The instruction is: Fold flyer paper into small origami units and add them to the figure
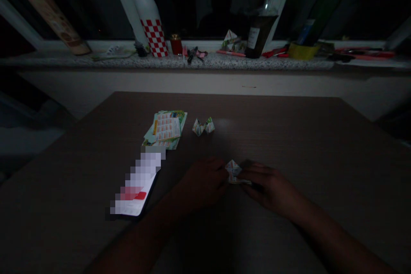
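Observation:
A small folded piece of printed paper is held between my two hands, low over the dark wooden table. My left hand is closed on the paper's left edge, its fingertips in shadow. My right hand pinches the right side, fingers laid across it and thumb below. Beyond them stands a finished-looking folded paper shape with two pointed halves. To its left lies a loose stack of printed paper sheets.
A lit phone lies left of my left forearm, its screen partly blurred. Along the granite windowsill stand a white bottle with red checks, a dark cup, a green bottle in a yellow tape roll, and small clutter.

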Demonstrator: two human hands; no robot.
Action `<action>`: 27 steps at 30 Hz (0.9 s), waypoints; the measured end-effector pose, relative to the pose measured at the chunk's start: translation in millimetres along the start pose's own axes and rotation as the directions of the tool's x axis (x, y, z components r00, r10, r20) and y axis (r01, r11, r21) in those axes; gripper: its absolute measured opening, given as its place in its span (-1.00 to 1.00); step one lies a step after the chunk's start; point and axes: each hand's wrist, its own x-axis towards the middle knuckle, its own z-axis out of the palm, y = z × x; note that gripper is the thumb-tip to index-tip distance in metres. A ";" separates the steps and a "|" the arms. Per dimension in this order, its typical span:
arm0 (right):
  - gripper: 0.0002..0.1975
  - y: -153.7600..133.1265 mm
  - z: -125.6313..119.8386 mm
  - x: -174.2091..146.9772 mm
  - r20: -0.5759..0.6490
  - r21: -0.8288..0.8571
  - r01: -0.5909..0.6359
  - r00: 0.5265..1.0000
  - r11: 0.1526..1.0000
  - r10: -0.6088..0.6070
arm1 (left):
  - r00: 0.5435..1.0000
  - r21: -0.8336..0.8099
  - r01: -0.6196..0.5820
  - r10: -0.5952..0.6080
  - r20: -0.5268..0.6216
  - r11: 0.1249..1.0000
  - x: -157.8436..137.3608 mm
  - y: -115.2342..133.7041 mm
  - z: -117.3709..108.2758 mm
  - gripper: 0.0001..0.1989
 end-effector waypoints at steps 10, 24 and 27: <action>-0.71 4.4 5.8 -1.9 -0.084 -0.071 -0.034 0.996 0.997 0.028 | 0.998 -0.056 0.042 -0.045 -0.047 0.998 3.3 -0.6 6.1 -0.82; -0.76 4.7 13.0 12.4 -0.115 -0.117 -0.151 0.984 0.982 0.137 | 0.951 -0.118 0.265 -0.280 -0.130 0.957 11.0 6.9 23.9 -0.81; -0.78 6.2 15.0 13.4 -0.107 -0.135 -0.166 0.983 0.977 0.152 | 0.945 -0.087 0.295 -0.304 -0.124 0.952 12.8 9.7 24.1 -0.82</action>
